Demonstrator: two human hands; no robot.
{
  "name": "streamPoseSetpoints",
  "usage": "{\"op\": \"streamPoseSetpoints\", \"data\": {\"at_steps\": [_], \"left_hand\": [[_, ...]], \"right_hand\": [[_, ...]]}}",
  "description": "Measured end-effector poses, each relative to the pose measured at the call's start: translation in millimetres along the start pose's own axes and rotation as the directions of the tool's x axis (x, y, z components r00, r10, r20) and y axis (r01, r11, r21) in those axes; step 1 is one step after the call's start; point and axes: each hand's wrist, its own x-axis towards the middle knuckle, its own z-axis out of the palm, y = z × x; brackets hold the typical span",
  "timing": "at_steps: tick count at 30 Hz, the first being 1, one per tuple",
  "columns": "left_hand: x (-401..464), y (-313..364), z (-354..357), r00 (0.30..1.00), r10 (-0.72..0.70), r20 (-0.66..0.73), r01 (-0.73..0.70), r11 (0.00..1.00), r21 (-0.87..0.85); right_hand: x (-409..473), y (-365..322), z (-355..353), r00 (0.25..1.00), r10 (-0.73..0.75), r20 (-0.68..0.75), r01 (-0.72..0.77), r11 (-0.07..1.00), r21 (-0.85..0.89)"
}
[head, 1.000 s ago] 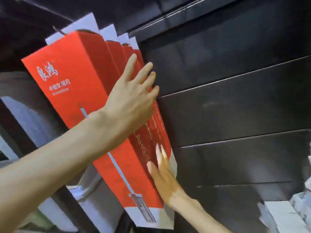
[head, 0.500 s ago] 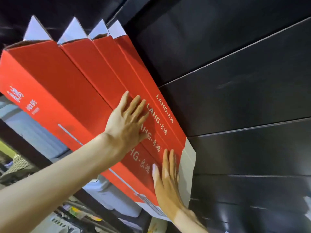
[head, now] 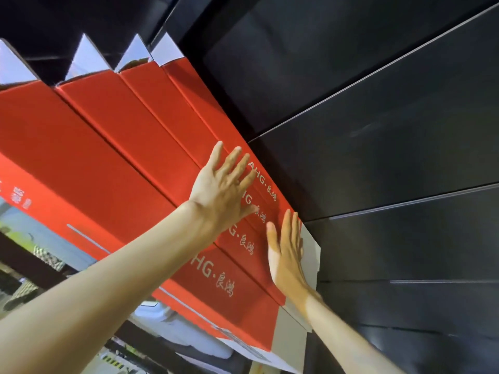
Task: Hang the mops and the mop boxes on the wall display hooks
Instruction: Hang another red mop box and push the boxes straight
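Note:
Several long red mop boxes [head: 113, 147] with white top flaps and silver lettering hang in a row against the black slatted wall [head: 391, 130]. My left hand [head: 224, 187] lies flat with fingers spread on the side faces of the boxes nearest the wall. My right hand [head: 286, 249] presses flat, fingers together, on the lower end of the box closest to the wall, by its white bottom edge. Neither hand grips anything. The hooks are hidden behind the boxes.
The dark slat wall fills the right half of the view. Below the boxes at lower left are a dark shelf edge [head: 32, 255] and pale packaged goods [head: 172, 327], blurred.
The view has swung closer to the boxes' narrow sides. My left hand has slid down the boxes toward the wall. My right hand stays flat on the lower end.

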Motion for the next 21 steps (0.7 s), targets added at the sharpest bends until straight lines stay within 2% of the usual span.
{"op": "streamPoseSetpoints", "data": {"at_steps": [5,12,17,21], "left_hand": [[12,4,11,0.998,-0.005,0.059,0.005,1.0,0.003],[6,5,10,0.999,-0.013,0.047,0.014,0.999,-0.033],[-21,21,13,0.997,0.072,-0.033,-0.075,0.994,-0.078],[-27,38,21,0.993,0.118,0.007,-0.117,0.99,-0.075]], "right_hand": [[8,6,2,0.997,0.01,0.074,-0.009,1.0,-0.005],[10,9,9,0.996,0.037,0.084,-0.035,0.999,-0.029],[-11,26,16,0.997,-0.046,0.055,0.047,0.999,-0.019],[-13,37,21,0.994,-0.101,0.038,0.104,0.991,-0.08]]}}
